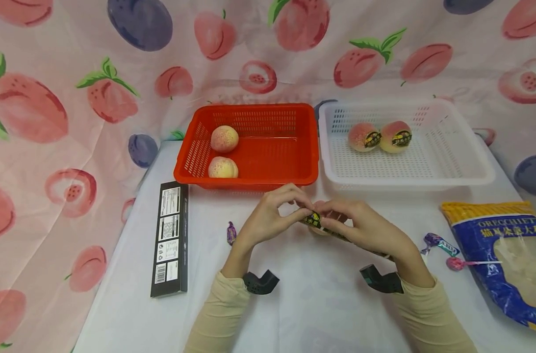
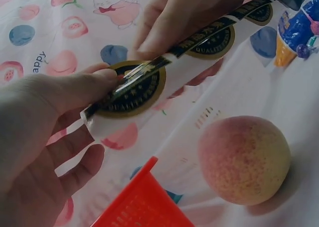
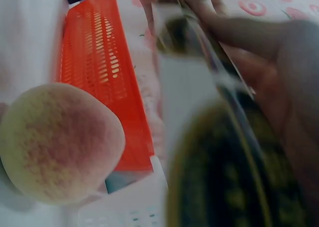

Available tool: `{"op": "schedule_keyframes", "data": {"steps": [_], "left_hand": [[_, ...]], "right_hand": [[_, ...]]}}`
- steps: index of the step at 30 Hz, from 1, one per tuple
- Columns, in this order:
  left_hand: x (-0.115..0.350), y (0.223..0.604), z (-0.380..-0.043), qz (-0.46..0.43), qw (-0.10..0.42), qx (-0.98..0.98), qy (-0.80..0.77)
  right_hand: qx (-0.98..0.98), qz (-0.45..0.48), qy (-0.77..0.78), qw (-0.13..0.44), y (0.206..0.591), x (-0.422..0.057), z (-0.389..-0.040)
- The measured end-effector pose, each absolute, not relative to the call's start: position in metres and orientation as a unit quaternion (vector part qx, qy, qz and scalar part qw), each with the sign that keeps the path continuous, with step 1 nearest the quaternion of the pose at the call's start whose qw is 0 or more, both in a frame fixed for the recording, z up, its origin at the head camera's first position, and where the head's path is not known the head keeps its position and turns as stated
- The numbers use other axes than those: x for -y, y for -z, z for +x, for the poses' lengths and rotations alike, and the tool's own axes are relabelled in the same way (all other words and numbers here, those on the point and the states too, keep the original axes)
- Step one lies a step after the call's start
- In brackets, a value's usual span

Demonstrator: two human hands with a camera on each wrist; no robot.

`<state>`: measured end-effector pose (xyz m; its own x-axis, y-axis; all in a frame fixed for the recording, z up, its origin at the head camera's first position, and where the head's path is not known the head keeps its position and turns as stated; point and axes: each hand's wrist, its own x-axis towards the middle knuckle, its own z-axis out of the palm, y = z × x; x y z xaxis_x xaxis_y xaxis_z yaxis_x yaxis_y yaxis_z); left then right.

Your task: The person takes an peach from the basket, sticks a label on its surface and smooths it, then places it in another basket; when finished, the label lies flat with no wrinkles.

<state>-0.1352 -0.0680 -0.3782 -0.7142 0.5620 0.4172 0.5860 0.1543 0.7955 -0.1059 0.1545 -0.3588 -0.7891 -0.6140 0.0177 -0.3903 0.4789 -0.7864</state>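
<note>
A strip of black-and-gold fruit stickers on white backing stretches between my two hands. My left hand pinches its end, thumb on top. Farther along, my right hand grips the strip with thumb and fingers; its trailing part runs back toward the right wrist. Below the strip a peach with no label on its visible side rests on the table, mostly hidden by the hands in the head view. The right wrist view also has this peach, beside the blurred stickers.
Behind the hands, a red basket holds two peaches; a white basket holds two labelled peaches. A black box and a purple candy lie left. Right are a wrapped candy, a lollipop and a pasta bag.
</note>
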Motion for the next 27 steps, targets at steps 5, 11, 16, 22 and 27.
{"op": "schedule_keyframes", "data": {"steps": [5, 11, 16, 22, 27], "left_hand": [[0.072, 0.378, -0.137, -0.412, -0.002, 0.739, 0.533], [0.074, 0.373, -0.134, -0.446, -0.028, 0.718, 0.533], [0.077, 0.357, -0.128, -0.458, -0.041, 0.707, 0.538], [0.092, 0.349, -0.130, -0.400, -0.008, 0.680, 0.615], [0.096, 0.360, -0.135, -0.308, -0.044, 0.686, 0.658]], "right_hand": [[-0.831, -0.331, 0.389, 0.223, 0.361, -0.160, -0.105], [-0.810, -0.356, 0.386, 0.261, 0.368, -0.159, -0.104], [-0.798, -0.365, 0.375, 0.299, 0.380, -0.155, -0.105], [-0.802, -0.381, 0.315, 0.336, 0.396, -0.138, -0.103], [-0.798, -0.378, 0.327, 0.337, 0.403, -0.127, -0.099]]}}
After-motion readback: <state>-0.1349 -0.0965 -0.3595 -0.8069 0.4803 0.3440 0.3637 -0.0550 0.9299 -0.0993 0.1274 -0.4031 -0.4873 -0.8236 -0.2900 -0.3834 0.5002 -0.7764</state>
